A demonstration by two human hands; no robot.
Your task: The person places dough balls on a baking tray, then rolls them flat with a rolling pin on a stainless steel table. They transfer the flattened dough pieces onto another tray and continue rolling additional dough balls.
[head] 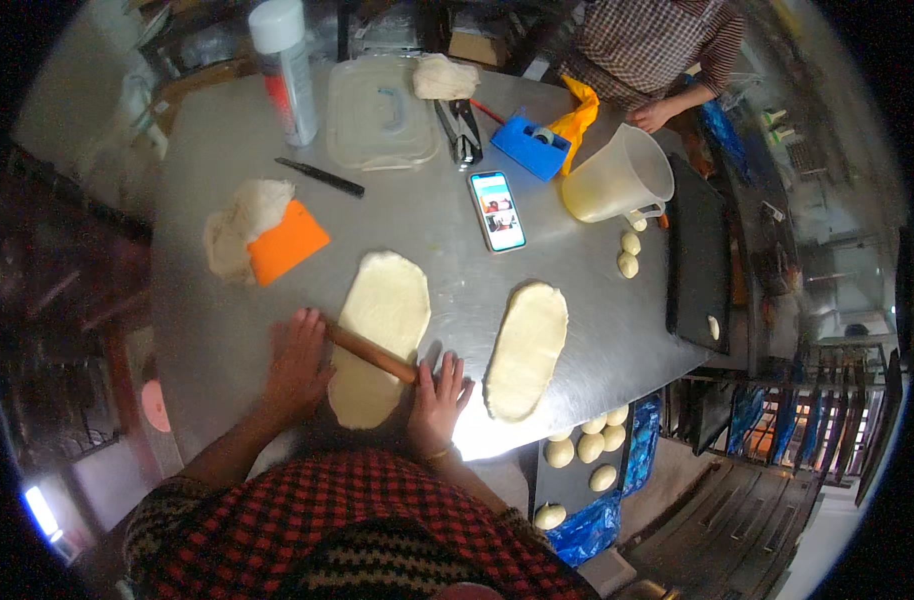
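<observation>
A wooden rolling pin (373,355) lies slantwise across a long flattened oval of dough (388,304) on the metal table. My left hand (299,367) is at the pin's left end, and my right hand (438,397) is at its right end. Both hands have their fingers stretched out; whether either one grips the pin is unclear. To the right lies a second flattened oval of dough (528,351), apart from the first. Beyond the pieces rests a phone (498,212) with its screen lit. An orange dough scraper (288,244) leans on a cloth (239,225) at the left.
A spray can (286,82), a lidded plastic box (382,112), a blue tape dispenser (530,146) and a plastic jug (614,176) stand farther back. Small dough balls (629,244) lie near a black tray (697,255). More dough balls (590,448) sit on a lower tray. A co-worker's hand (653,114) shows at upper right.
</observation>
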